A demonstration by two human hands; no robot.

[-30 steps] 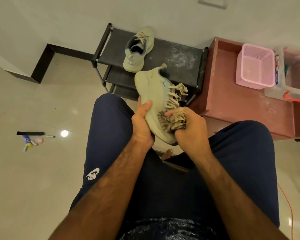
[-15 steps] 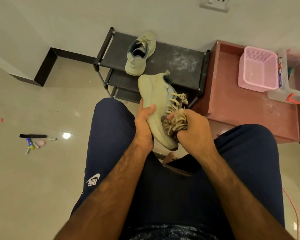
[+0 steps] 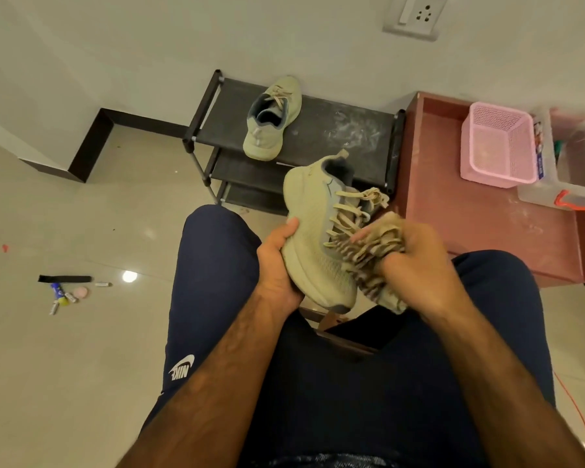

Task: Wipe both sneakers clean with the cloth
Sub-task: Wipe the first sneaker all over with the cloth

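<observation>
The left hand (image 3: 277, 265) is gripping the pale green mesh sneaker (image 3: 321, 238) by its sole, fingers curled underneath; the right hand (image 3: 416, 268) is clutching the bunched striped beige cloth (image 3: 372, 261) against its laces.

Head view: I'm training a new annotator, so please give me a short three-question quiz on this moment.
1. True or false: the left hand grips a sneaker.
2. Which hand holds the cloth? A) left hand B) right hand C) neither
3. Fill in: the second sneaker sits on the ___.
Key: 1 true; 2 B; 3 rack.
</observation>
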